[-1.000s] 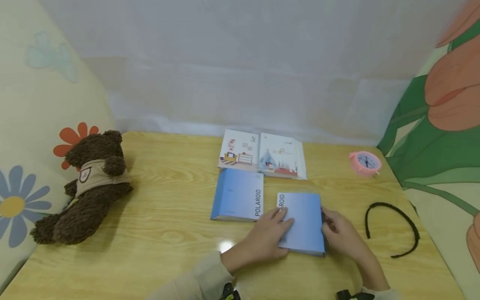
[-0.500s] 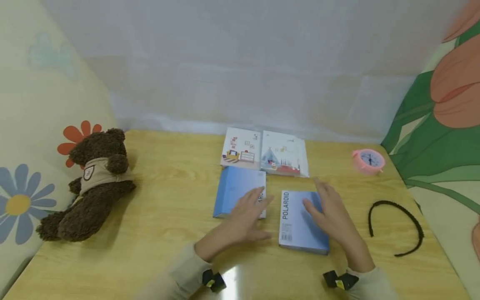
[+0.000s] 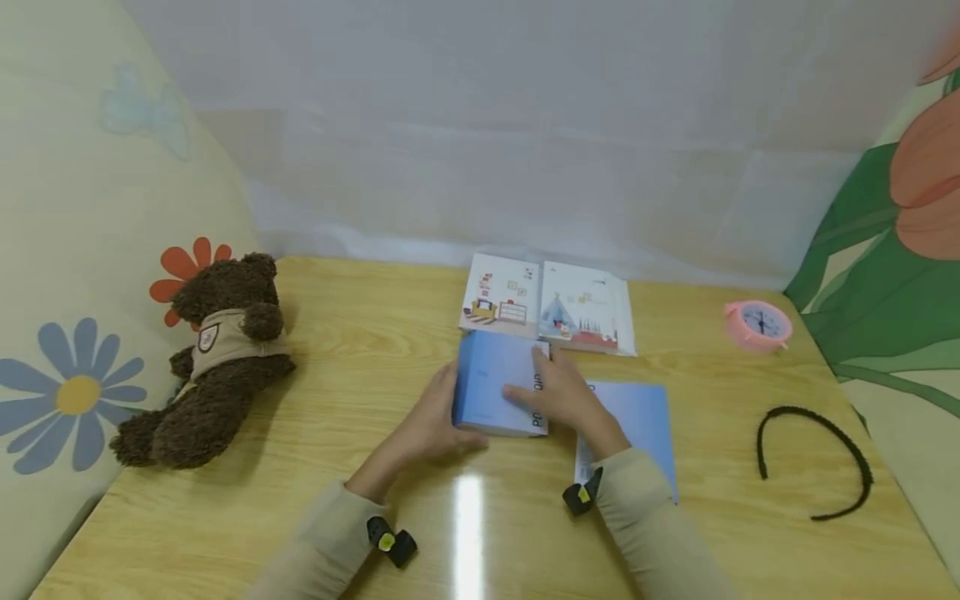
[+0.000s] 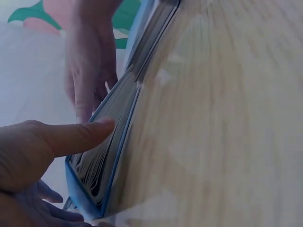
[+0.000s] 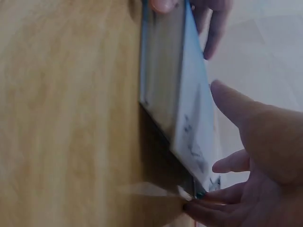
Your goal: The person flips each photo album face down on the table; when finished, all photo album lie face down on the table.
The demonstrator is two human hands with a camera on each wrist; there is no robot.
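Observation:
A thick blue photo album [image 3: 491, 379] marked POLAROID lies between both hands in the head view. My left hand [image 3: 427, 425] is at its spine, fingers along the left side. In the left wrist view that hand's thumb [image 4: 80, 138] reaches straight across the page edges. From the right, my right hand [image 3: 570, 400] reaches over the cover, its thumb above the lettering. The right wrist view has its fingertips [image 5: 201, 208] close at the album's corner, with the thumb standing off the cover. A second blue photo album [image 3: 645, 417] lies partly hidden under the right forearm.
Behind the blue albums lie two white illustrated books [image 3: 498, 292] side by side. A brown teddy bear [image 3: 225, 375] leans at the left wall. On the right are a pink alarm clock [image 3: 759, 325] and a black headband [image 3: 858, 454]. A pale sheet hangs behind the table.
Both hands have let go of the right blue album and moved left to the other one, the right hand crossing over. The view has shifted slightly.

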